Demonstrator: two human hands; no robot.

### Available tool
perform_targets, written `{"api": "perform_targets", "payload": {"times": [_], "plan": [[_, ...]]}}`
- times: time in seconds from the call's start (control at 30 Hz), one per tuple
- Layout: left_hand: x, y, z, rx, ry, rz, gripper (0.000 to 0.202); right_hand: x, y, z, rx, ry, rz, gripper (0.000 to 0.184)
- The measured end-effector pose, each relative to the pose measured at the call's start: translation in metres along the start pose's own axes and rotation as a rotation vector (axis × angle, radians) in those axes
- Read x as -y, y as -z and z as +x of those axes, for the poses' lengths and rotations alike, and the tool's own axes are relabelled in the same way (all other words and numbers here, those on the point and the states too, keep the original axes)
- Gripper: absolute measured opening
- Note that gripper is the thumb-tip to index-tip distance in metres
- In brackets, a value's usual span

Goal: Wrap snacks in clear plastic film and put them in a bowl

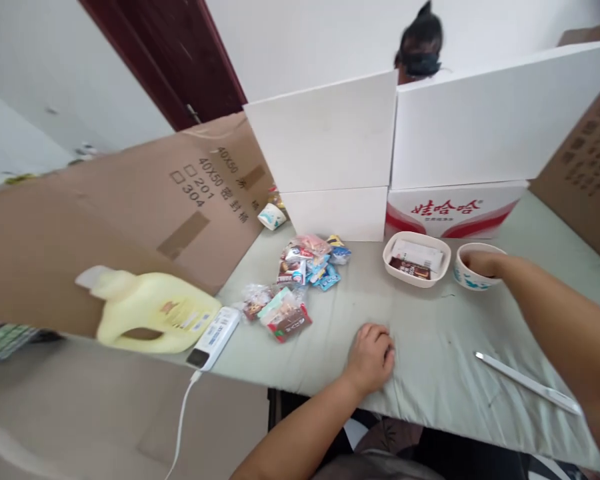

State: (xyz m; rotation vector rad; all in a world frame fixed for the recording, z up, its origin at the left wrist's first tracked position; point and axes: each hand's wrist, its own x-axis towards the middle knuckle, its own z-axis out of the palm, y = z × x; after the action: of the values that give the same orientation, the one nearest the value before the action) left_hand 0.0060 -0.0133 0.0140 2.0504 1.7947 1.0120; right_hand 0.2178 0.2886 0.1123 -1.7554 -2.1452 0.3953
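Tabletop (430,347): right grip (480,264) dips into the cup (473,283).

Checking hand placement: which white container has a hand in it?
The round white bowl with blue markings; the right hand reaches into it. The oval white dish holds only packets.

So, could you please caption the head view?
Right hand dips into a small bowl; left hand rests on the table near snack packets.
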Motion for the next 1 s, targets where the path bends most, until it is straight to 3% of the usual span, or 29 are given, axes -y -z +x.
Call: {"api": "perform_targets", "payload": {"times": [0.1, 0.17, 0.23, 0.33, 0.4, 0.53, 0.6, 0.67, 0.77, 1.0], "plan": [[0.0, -0.002, -0.003, -0.015, 0.014, -0.036, 0.016, 0.006, 0.024, -0.004, 0.145, -0.03, -0.071, 0.05], [-0.002, 0.004, -0.007, -0.048, 0.021, -0.117, 0.018, 0.0, 0.036, -0.024, 0.108, -0.024, -0.122, 0.041], [-0.002, 0.021, -0.007, -0.084, -0.023, -0.194, 0.02, -0.017, 0.036, -0.062, -0.003, 0.04, -0.153, 0.033], [0.007, 0.066, 0.009, -0.117, -0.181, -0.114, 0.022, -0.056, 0.009, -0.138, 0.029, 0.24, -0.007, 0.03], [0.022, 0.102, 0.032, -0.162, -0.205, 0.092, 0.025, -0.081, -0.019, -0.185, -0.086, 0.341, 0.054, 0.031], [0.065, 0.162, 0.095, -0.234, 0.047, 0.514, 0.046, -0.102, -0.062, -0.244, -0.332, 0.434, 0.015, 0.023], [0.084, 0.178, 0.123, -0.159, 0.183, 0.659, 0.063, -0.1, -0.069, -0.254, -0.371, 0.423, -0.012, 0.024], [0.099, 0.185, 0.144, -0.006, 0.274, 0.741, 0.075, -0.096, -0.069, -0.256, -0.37, 0.416, -0.03, 0.024], [0.109, 0.187, 0.164, 0.154, 0.323, 0.757, 0.068, -0.093, -0.064, -0.256, -0.331, 0.417, -0.082, 0.026], [0.101, 0.203, 0.177, 0.122, 0.309, 0.619, 0.037, -0.095, -0.062, -0.26, -0.316, 0.415, -0.135, 0.031]]}}
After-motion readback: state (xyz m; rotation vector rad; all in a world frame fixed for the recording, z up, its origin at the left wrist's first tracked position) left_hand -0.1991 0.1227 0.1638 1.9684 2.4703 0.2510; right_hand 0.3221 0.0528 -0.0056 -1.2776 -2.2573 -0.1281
